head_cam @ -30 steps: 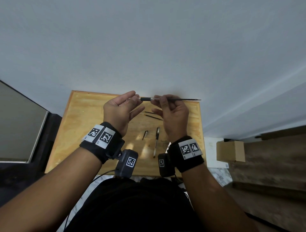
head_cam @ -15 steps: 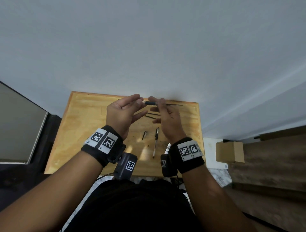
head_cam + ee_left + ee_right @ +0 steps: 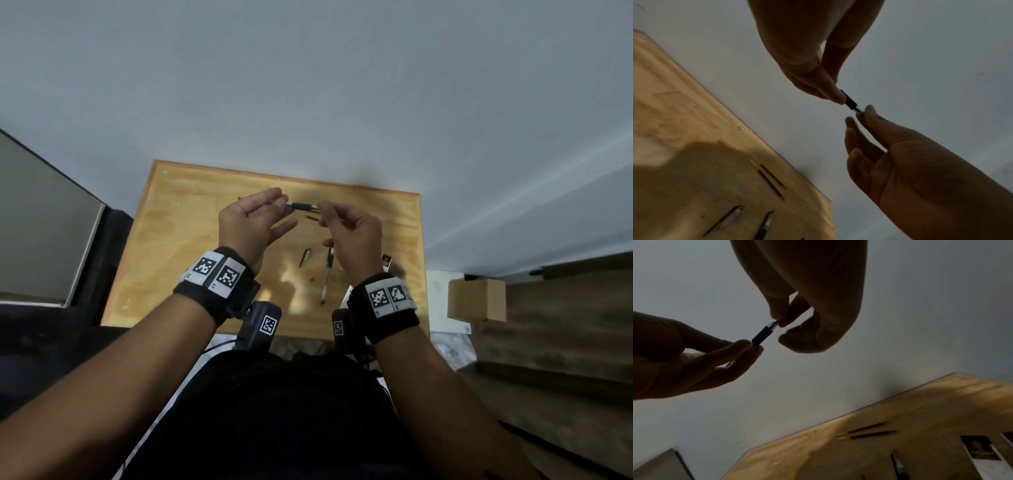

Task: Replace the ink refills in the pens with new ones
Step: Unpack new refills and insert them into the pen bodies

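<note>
Above the far part of the wooden table [image 3: 171, 257], both hands hold one short pen [image 3: 303, 206] with a black grip, level between them. My left hand [image 3: 282, 204] pinches its left end with thumb and fingertips, at the black grip [image 3: 851, 100]. My right hand [image 3: 322, 210] pinches the clear, lighter end [image 3: 773, 324]. No refill sticks out past either hand. Two spare refills [image 3: 867, 432] lie side by side on the table below the hands. A whole pen [image 3: 327, 277] and a small loose pen part [image 3: 306, 257] lie nearer me.
A small photo card [image 3: 386, 260] lies at the table's right edge. The table stands against a white wall. A cardboard box [image 3: 476, 299] sits on the floor to the right, and a dark panel stands to the left.
One second ago a long thin refill stuck out to the right past my right hand. It grew shorter and is now out of sight. Both hands came down and closer together.
</note>
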